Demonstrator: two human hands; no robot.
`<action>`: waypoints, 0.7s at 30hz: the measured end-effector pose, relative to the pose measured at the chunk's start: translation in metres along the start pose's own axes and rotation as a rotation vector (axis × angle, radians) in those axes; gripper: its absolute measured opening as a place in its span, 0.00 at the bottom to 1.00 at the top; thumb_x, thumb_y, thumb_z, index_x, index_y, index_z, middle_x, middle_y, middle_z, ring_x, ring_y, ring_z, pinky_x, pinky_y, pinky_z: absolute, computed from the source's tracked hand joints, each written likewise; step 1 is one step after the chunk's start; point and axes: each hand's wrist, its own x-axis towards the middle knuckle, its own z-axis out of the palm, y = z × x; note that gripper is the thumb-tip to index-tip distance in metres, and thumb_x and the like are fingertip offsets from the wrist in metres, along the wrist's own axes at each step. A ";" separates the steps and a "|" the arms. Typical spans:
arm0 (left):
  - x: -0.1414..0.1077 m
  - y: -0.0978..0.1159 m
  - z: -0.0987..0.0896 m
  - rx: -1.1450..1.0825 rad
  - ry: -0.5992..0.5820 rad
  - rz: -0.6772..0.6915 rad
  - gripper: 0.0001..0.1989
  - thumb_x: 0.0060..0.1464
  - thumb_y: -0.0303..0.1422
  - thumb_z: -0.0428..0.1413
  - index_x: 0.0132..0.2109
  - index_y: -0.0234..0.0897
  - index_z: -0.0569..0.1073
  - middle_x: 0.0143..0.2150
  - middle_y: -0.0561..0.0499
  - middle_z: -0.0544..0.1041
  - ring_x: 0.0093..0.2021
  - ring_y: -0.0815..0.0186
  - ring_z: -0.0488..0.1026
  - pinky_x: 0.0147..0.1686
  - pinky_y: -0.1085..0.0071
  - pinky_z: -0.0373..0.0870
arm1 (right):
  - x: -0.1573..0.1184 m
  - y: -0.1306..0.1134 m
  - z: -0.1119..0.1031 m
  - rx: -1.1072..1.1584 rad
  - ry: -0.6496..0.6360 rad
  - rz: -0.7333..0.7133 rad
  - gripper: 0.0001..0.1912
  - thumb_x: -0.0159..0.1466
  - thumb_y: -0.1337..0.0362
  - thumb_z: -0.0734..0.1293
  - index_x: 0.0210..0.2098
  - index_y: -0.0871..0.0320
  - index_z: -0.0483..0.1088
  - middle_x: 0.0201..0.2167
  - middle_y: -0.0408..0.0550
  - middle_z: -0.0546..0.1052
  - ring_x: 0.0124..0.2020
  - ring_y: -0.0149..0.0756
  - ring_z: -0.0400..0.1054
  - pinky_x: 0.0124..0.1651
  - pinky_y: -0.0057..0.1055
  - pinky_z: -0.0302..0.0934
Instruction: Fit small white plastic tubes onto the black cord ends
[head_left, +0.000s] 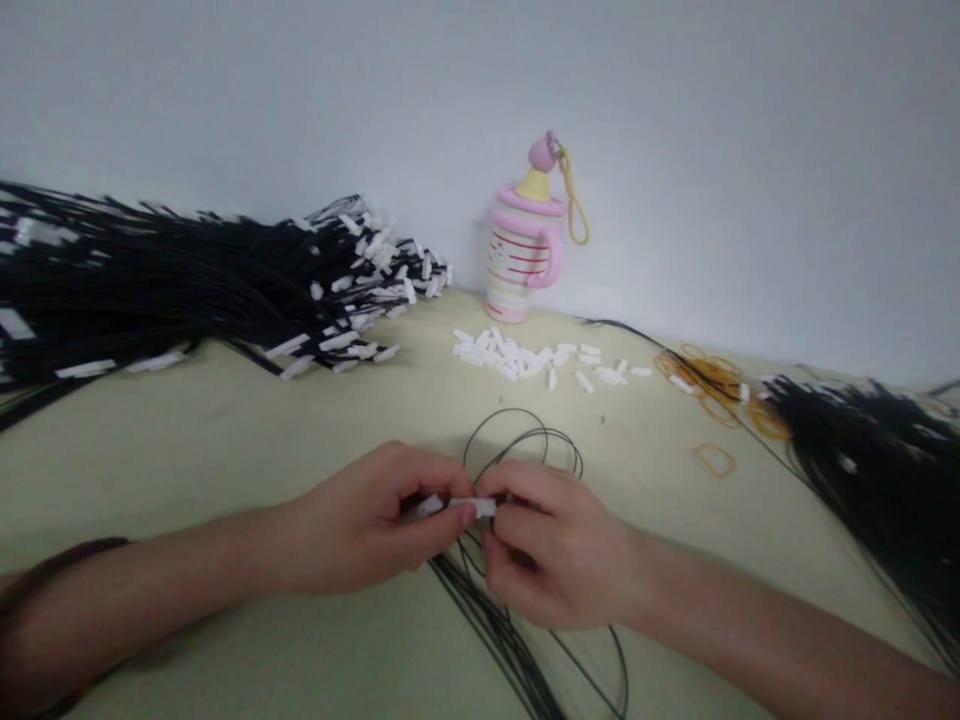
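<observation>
Head view: left hand pinches white piece, well in from the surface's back edge; right hand curls at its right end, grip unclear. Keep piece straight, wires slack.

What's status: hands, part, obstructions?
Left hand pinching white piece. Right hand at its right end. Thin black wire loops beyond; nothing visibly blocking.

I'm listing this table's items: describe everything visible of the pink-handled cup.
The cup stands upright on the table, near the wall and behind the white pieces. Its pale body has thin red stripes, a pink rim and a pink handle. A yellow cone and pink ball top it, with a yellow loop hanging down. It looks plastic; wall contact is unclear.
</observation>
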 end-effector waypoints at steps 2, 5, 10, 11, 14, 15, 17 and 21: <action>-0.001 0.001 0.000 -0.009 -0.004 -0.004 0.15 0.59 0.37 0.47 0.27 0.35 0.66 0.18 0.60 0.58 0.19 0.75 0.55 0.18 0.80 0.50 | 0.000 0.000 -0.001 -0.002 0.000 -0.014 0.09 0.57 0.70 0.60 0.22 0.63 0.67 0.30 0.50 0.70 0.30 0.32 0.64 0.32 0.28 0.61; -0.001 0.002 -0.001 -0.033 -0.012 -0.017 0.16 0.59 0.37 0.47 0.26 0.35 0.66 0.17 0.59 0.59 0.18 0.75 0.56 0.18 0.80 0.50 | 0.001 0.000 -0.003 -0.007 -0.020 -0.025 0.11 0.59 0.69 0.57 0.23 0.62 0.66 0.29 0.51 0.69 0.30 0.33 0.64 0.32 0.29 0.62; -0.001 0.003 -0.001 -0.055 -0.023 -0.030 0.16 0.59 0.38 0.46 0.27 0.35 0.66 0.17 0.59 0.60 0.18 0.75 0.57 0.17 0.80 0.50 | 0.002 -0.001 -0.005 -0.005 -0.039 -0.014 0.10 0.59 0.69 0.57 0.24 0.62 0.66 0.29 0.51 0.69 0.30 0.32 0.63 0.31 0.29 0.62; -0.001 0.003 -0.001 -0.057 -0.023 -0.031 0.16 0.59 0.38 0.46 0.27 0.35 0.66 0.17 0.59 0.60 0.18 0.75 0.57 0.17 0.80 0.50 | 0.002 -0.001 -0.005 -0.008 -0.034 -0.014 0.10 0.59 0.69 0.57 0.24 0.62 0.66 0.29 0.51 0.69 0.29 0.32 0.63 0.31 0.29 0.62; -0.001 0.003 -0.001 -0.056 -0.024 -0.036 0.15 0.59 0.38 0.46 0.27 0.35 0.66 0.17 0.59 0.60 0.18 0.75 0.56 0.17 0.80 0.50 | 0.002 -0.001 -0.004 -0.011 -0.022 -0.018 0.10 0.59 0.70 0.57 0.23 0.62 0.66 0.29 0.51 0.69 0.29 0.33 0.63 0.31 0.29 0.62; 0.000 0.003 -0.001 -0.057 -0.028 -0.039 0.15 0.59 0.38 0.46 0.28 0.35 0.66 0.17 0.59 0.60 0.18 0.75 0.56 0.17 0.81 0.50 | 0.002 -0.001 -0.004 -0.011 -0.019 -0.020 0.11 0.59 0.70 0.57 0.23 0.62 0.66 0.29 0.52 0.69 0.30 0.33 0.63 0.31 0.29 0.63; 0.000 0.003 -0.001 -0.060 -0.036 -0.045 0.16 0.60 0.38 0.46 0.27 0.35 0.66 0.17 0.59 0.60 0.18 0.75 0.57 0.17 0.81 0.51 | 0.002 -0.001 -0.004 -0.006 -0.026 -0.017 0.11 0.59 0.70 0.57 0.23 0.63 0.66 0.29 0.52 0.70 0.30 0.33 0.64 0.32 0.29 0.63; -0.001 0.003 -0.001 -0.084 -0.044 -0.065 0.17 0.60 0.39 0.45 0.27 0.35 0.65 0.17 0.59 0.62 0.18 0.75 0.58 0.17 0.81 0.52 | 0.003 -0.001 -0.006 -0.013 -0.067 0.002 0.12 0.60 0.69 0.55 0.24 0.62 0.66 0.29 0.51 0.69 0.30 0.33 0.64 0.32 0.29 0.63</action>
